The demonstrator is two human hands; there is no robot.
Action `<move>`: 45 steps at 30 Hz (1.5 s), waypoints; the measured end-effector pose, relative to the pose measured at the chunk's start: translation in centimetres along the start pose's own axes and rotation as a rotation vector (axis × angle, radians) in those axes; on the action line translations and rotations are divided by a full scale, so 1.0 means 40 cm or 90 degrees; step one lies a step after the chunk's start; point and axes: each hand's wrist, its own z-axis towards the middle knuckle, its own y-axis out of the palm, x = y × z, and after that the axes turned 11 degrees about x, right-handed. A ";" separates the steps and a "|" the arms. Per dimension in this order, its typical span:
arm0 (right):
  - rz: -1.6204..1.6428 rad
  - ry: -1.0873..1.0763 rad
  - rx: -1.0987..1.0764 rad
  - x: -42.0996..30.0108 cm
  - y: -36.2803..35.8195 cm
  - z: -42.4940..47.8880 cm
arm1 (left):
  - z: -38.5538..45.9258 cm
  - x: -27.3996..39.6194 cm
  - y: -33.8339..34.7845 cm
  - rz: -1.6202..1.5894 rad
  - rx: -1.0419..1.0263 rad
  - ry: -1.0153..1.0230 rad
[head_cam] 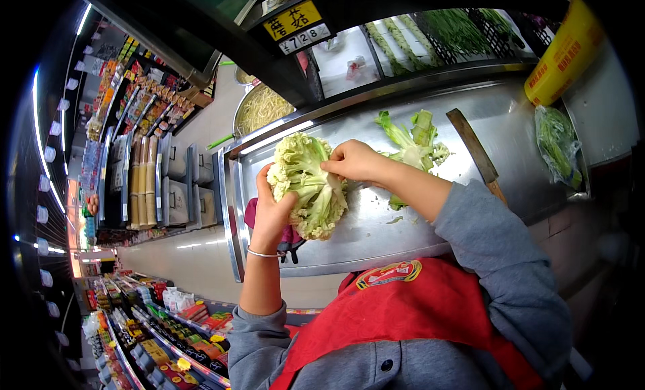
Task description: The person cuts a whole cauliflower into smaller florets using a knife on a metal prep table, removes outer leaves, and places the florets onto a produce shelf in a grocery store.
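Observation:
My left hand (pixel 272 203) supports a pale cauliflower head (pixel 315 196) from its left side, thumb across the florets. The stalk side of the head faces up towards me. At the stalk, my right hand (pixel 355 160) pinches with thumb and curled fingers; whether a small leaf is between them is hidden. Both hands are over a stainless steel work table (pixel 363 234). Cut cauliflower leaves and stalk pieces (pixel 415 143) lie beyond my right forearm. A cleaver-like knife (pixel 471 143) with a wooden handle rests farther right, partly behind my sleeve.
A plum-coloured cloth item (pixel 291 235) lies under my left hand. Bagged greens (pixel 557 143) and a yellow plastic roll (pixel 562 57) are at the right end. Behind the table's raised rim stands a vegetable rack (pixel 347 62); a basin of bean sprouts (pixel 262 110) is at back left.

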 end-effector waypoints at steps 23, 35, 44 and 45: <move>0.021 0.090 0.169 0.016 0.014 -0.060 | -0.049 -0.017 0.061 0.107 0.094 0.112; 0.317 0.126 0.141 0.033 0.014 -0.112 | -0.085 0.024 0.073 0.208 0.083 0.267; 0.579 0.175 0.207 0.030 -0.013 -0.146 | -0.140 0.144 0.112 0.383 -0.041 0.525; 0.614 0.179 0.200 0.038 -0.022 -0.144 | -0.142 0.140 0.112 0.366 -0.057 0.543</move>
